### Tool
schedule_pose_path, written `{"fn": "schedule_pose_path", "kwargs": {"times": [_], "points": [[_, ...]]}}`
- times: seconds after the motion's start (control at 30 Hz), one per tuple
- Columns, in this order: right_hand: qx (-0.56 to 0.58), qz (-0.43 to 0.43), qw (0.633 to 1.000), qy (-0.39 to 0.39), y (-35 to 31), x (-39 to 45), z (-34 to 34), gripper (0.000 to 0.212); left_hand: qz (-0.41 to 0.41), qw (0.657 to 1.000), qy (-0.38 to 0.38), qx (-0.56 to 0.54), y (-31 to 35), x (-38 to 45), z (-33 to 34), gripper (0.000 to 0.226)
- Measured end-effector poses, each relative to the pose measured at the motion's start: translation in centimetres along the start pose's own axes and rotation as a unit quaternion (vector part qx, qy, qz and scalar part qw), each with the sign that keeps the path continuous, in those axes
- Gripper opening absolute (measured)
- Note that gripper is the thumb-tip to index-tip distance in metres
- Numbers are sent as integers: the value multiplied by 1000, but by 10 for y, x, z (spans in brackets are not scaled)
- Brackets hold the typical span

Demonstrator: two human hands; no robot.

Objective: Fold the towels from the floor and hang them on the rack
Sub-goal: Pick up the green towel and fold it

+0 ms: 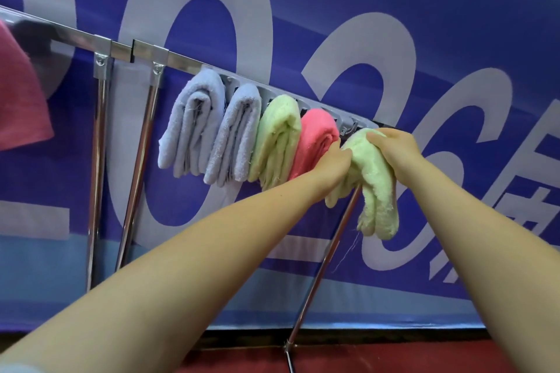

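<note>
Item: chrome rack [181, 59], top bar running down to the right, upright legs below, standing before a blue banner [424, 24] with large pale lettering. Hung on a grey slotted strip along the bar, left to right, each touching the next: 2 folded lavender towels [194, 127], [235, 136]; 1 folded light green towel [277, 142]; 1 folded pink towel [316, 142]. At the right end of the row, a second green towel [375, 188] is draped over the bar, its ends hanging down, just beside the pink one. Left hand [336, 165]: fingers curled, gripping the near-left side of this green towel. Right hand [394, 145]: fingers curled over the towel's top at the bar, gripping it. Far left: part of a darker pink cloth [21, 94] hangs over the bar. Below: red floor [394, 357].
</note>
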State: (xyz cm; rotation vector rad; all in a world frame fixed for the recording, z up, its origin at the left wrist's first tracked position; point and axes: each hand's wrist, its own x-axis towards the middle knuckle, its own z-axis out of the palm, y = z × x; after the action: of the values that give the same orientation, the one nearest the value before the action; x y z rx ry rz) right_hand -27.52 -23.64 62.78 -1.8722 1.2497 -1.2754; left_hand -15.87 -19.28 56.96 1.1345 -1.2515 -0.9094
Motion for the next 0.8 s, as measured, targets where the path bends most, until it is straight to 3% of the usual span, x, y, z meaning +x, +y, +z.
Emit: {"fn": "schedule_pose_path", "kwargs": {"times": [0.13,0.27,0.57,0.8], "points": [[10,-20,999,-37,-7,24,10,15,16,999,42,-3,-9,17,2,45],[-2,-45,998,-47,-12,50,22,16,3,992,123,-28,-28,42,12,71],[-62,-54,995,-50,-16,88,26,15,23,993,115,-4,-19,41,16,44],[-44,71,996,-31,-13,102,27,6,41,991,130,-3,-30,57,21,46]]}}
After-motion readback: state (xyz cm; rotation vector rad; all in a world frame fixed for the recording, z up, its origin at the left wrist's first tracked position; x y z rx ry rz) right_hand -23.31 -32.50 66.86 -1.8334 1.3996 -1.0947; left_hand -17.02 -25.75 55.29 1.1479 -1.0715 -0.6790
